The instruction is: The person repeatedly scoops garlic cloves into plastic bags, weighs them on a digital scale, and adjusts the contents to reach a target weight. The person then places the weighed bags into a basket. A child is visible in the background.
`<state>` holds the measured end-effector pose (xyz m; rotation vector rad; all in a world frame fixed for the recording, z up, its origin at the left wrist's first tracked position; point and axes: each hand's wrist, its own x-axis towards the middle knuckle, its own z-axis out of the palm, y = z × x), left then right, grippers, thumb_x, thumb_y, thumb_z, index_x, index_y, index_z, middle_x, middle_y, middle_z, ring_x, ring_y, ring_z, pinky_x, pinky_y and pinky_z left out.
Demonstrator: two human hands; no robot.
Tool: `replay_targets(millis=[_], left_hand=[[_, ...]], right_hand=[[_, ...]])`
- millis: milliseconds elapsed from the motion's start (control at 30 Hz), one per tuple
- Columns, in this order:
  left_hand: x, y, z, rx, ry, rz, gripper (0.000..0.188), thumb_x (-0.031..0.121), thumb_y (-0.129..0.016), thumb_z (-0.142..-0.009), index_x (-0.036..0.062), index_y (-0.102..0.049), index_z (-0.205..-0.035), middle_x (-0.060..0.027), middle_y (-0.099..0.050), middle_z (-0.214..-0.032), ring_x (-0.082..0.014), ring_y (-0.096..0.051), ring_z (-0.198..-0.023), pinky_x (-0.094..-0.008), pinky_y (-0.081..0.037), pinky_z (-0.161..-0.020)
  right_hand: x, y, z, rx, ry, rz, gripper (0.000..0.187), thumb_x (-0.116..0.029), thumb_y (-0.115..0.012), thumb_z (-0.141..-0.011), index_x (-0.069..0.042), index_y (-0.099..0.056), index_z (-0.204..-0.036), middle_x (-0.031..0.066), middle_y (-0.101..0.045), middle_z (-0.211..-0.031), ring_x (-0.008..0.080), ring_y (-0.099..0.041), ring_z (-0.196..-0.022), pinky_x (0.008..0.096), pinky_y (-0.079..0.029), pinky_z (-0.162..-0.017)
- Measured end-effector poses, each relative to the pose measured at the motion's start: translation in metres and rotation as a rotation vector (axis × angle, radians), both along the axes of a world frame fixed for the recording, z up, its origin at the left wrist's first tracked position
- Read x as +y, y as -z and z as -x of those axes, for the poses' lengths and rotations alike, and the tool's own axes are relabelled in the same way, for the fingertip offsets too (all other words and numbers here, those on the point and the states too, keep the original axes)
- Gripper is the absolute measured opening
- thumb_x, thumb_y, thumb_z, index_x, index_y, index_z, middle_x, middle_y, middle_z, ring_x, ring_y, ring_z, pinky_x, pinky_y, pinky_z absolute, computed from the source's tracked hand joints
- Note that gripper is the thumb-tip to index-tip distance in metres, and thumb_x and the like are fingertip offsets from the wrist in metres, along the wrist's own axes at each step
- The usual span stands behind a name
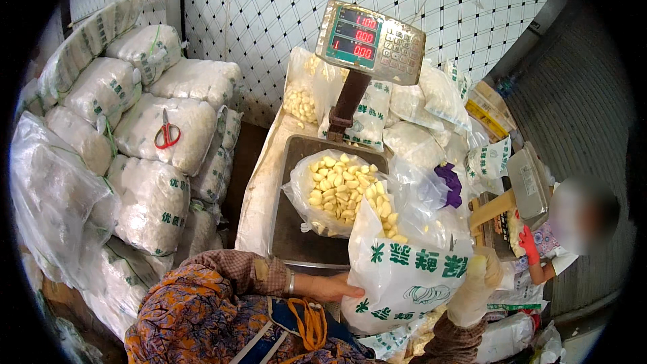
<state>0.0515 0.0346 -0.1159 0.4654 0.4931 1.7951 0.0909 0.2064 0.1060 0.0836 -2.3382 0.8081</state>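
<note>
A white plastic bag [408, 283] with green print is tilted toward the scale, its mouth at the upper left. My left hand [340, 287] is closed on its lower left side, thumb on the outside. In a pale glove, my right hand [472, 283] grips the bag's right side, fingers partly hidden. Peeled garlic cloves [385, 212] show at the bag's mouth, against the heap of cloves [340, 185] in a clear plastic bag [298, 189]. That bag sits open on the metal pan [286, 246] of the weighing scale.
The scale's display [371, 40] stands on a post behind the pan. Filled bags [148, 195] are stacked at left, with red-handled scissors [166, 133] on top. More bags [411, 141] lie behind the scale. At right, a person's red-gloved hand [528, 246] is beside another scale [529, 185].
</note>
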Motion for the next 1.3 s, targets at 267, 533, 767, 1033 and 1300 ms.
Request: replay_targets(millis=[267, 533, 767, 1033, 1300], left_hand=[[-0.006, -0.027, 0.019, 0.243, -0.137, -0.037, 0.094, 0.029, -0.071, -0.077, 0.0103, -0.005, -0.142, -0.0120, -0.021, -0.144, -0.0242, -0.025, -0.132, -0.0413, -0.023, -0.107], [0.041, -0.140, 0.101, 0.572, -0.513, 0.015, 0.060, 0.048, -0.035, -0.093, 0.0086, -0.025, -0.137, -0.0098, -0.039, -0.134, -0.0216, -0.039, -0.122, -0.0375, -0.031, -0.102], [0.146, -0.184, 0.143, 0.393, -0.570, 0.215, 0.027, 0.022, -0.039, -0.094, 0.0043, -0.048, -0.110, -0.0090, -0.054, -0.104, -0.0157, -0.051, -0.093, -0.0330, -0.046, -0.078], [0.227, -0.154, 0.183, 0.719, -0.745, 0.377, 0.032, 0.026, -0.040, -0.093, 0.0010, -0.054, -0.108, -0.0133, -0.055, -0.104, -0.0221, -0.050, -0.096, -0.0368, -0.040, -0.084], [0.204, -0.133, 0.174, 0.977, -0.504, 0.466, 0.048, 0.034, -0.045, -0.093, 0.0029, -0.044, -0.129, -0.0110, -0.045, -0.132, -0.0212, -0.038, -0.123, -0.0321, -0.026, -0.104]], right_hand=[[0.025, 0.012, -0.022, 0.384, 0.055, 0.087, 0.047, -0.044, -0.047, -0.088, 0.000, -0.055, -0.072, 0.0137, -0.058, -0.071, 0.0259, -0.056, -0.063, 0.0349, -0.045, -0.060], [0.081, -0.010, 0.007, 0.468, 0.118, -0.167, 0.032, -0.026, -0.046, -0.089, 0.003, -0.058, -0.084, 0.0123, -0.058, -0.078, 0.0236, -0.056, -0.068, 0.0349, -0.044, -0.064], [0.135, -0.020, 0.041, 0.348, 0.019, 0.393, 0.028, -0.028, -0.052, -0.091, -0.001, -0.058, -0.083, 0.0014, -0.055, -0.073, 0.0100, -0.049, -0.065, 0.0240, -0.040, -0.060], [0.204, 0.080, 0.019, 0.104, -0.005, 0.153, 0.035, -0.036, -0.058, -0.087, -0.001, -0.058, -0.088, 0.0046, -0.053, -0.084, 0.0141, -0.049, -0.072, 0.0258, -0.041, -0.066], [0.207, 0.118, 0.011, -0.015, 0.048, 0.282, 0.028, -0.017, -0.061, -0.084, 0.001, -0.057, -0.105, 0.0104, -0.058, -0.099, 0.0218, -0.054, -0.089, 0.0326, -0.043, -0.080]])
